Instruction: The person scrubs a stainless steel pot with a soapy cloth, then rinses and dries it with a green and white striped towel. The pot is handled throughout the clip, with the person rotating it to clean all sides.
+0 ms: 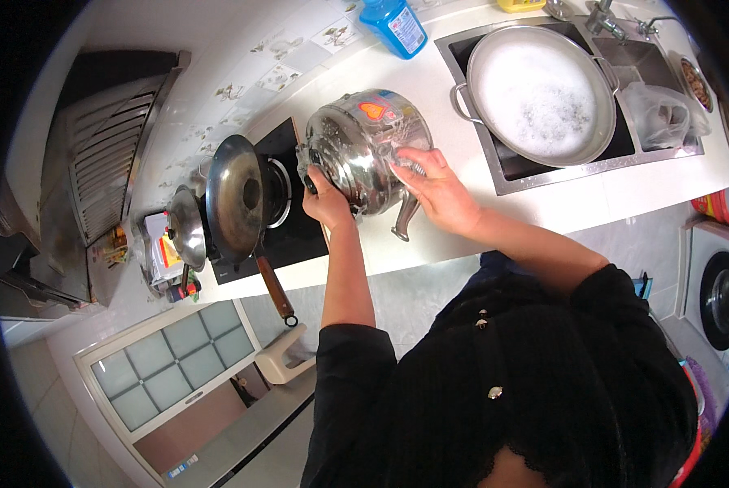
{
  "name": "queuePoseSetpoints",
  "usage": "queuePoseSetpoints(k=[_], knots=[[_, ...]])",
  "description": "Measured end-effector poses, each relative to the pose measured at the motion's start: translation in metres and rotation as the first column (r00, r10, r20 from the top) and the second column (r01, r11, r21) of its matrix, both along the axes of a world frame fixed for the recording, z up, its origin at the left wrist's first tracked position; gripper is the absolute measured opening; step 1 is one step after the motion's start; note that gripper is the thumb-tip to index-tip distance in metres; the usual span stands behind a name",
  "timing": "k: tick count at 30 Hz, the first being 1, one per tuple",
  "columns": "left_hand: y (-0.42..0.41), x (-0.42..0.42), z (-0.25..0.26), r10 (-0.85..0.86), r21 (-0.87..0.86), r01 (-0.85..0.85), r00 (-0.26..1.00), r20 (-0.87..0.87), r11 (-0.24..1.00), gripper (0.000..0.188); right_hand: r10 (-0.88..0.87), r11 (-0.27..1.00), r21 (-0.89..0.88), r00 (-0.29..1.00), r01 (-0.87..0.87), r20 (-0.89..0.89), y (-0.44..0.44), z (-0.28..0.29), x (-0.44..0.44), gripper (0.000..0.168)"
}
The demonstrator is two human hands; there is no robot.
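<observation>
A stainless steel kettle (364,134) lies tipped on its side at the counter, wet with foam on its shiny body. It bears colourful stickers, and its curved spout (407,216) points towards me. My left hand (328,201) grips the kettle at its left end, by a black fitting. Against the side of the body, my right hand (440,192) presses a small crumpled, shiny pad (388,152); its material is hard to make out. Part of the pad is hidden under the fingers.
A wide two-handled metal basin (475,79) of suds sits over the sink (504,183). A wok (236,201) with a wooden handle (274,287) and a lidded pan (185,227) stand at the black hob (306,247). Behind are a blue bottle (395,27) and a tap (605,21).
</observation>
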State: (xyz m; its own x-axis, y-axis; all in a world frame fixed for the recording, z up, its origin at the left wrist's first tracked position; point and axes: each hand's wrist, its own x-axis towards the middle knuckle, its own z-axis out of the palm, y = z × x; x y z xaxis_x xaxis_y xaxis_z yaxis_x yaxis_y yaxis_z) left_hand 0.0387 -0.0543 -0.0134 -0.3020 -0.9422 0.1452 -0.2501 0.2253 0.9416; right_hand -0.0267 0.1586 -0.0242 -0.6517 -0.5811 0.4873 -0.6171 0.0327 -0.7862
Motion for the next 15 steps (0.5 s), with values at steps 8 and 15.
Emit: queuePoseSetpoints(k=[8, 15], knots=[[-0.005, -0.001, 0.008, 0.071, 0.094, -0.081, 0.992, 0.108, 0.992, 0.054, -0.01, 1.0, -0.01, 0.903, 0.016, 0.429, 0.01, -0.045, -0.047, 0.043], [-0.01, 0.005, 0.004, -0.011, 0.051, 0.009, 0.999, 0.049, 0.999, 0.055, 0.494, 0.851, -0.515, 0.177, 0.099, 0.851, 0.028, -0.021, -0.058, 0.033]])
